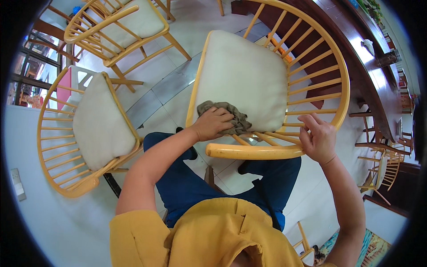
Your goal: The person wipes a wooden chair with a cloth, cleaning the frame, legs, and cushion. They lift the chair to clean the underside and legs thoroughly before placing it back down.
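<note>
A wooden spindle-back armchair [345,76] with a pale padded seat [245,75] stands right in front of me, its curved rail passing over my knees. My left hand [213,123] presses a crumpled grey-brown cloth [235,116] onto the near left corner of the seat, beside the spindles. At the near right bend of the rail is my right hand [317,137], its fingers curled over the wood and the spindles; part of its grip is hidden.
Similar chairs stand to the left [103,123] and upper left [133,20]. A long dark polished wooden counter [367,66] curves along the right. An orange object [280,48] lies on the floor behind the chair's spindles. More chairs [383,167] stand at far right.
</note>
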`<state>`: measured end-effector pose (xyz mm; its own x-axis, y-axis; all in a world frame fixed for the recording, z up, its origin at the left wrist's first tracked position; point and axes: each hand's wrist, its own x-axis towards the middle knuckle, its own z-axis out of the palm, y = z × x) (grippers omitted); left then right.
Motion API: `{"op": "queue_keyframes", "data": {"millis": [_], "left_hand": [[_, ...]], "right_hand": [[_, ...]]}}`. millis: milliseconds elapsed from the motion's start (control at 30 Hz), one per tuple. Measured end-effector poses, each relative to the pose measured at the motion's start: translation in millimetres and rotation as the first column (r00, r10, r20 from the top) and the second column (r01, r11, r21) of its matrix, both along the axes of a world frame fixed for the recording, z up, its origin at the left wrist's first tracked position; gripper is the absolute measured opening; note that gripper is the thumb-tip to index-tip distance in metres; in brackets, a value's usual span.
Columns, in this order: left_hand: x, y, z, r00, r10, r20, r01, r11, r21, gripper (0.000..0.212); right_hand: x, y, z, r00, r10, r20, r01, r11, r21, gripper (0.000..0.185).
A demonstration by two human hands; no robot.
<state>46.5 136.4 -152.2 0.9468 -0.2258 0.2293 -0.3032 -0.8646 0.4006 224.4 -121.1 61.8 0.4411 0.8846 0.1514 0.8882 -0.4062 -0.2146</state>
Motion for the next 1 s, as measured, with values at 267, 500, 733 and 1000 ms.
{"op": "queue_keyframes", "data": {"millis": [267, 500, 733, 1000], "left_hand": [[-54.0, -47.5, -53.2, 0.498, 0.859, 0.12, -0.846, 0.511, -0.15, 0.055], [-51.1, -56.1, -49.5, 0.418, 0.908, 0.038, -0.894, 0.419, -0.157, 0.057], [-67.5, -66.6, -52.7, 0.43, 0.901, 0.055, -0.896, 0.434, -0.096, 0.054], [-49.5, -159.0, -55.4, 0.327, 0.94, -0.098, -0.89, 0.272, -0.366, 0.059]], "right_hand": [[-1.7, -2.1, -2.7, 0.999, 0.018, 0.046, -0.022, 0.995, 0.1, 0.016], [-5.7, -12.6, -15.7, 0.982, -0.029, 0.187, -0.042, 0.931, 0.362, 0.013], [-27.7, -15.5, -38.4, 0.969, -0.089, 0.229, -0.066, 0.803, 0.592, 0.016], [-28.6, -18.8, -38.5, 0.961, -0.133, 0.242, -0.033, 0.814, 0.58, 0.017]]}}
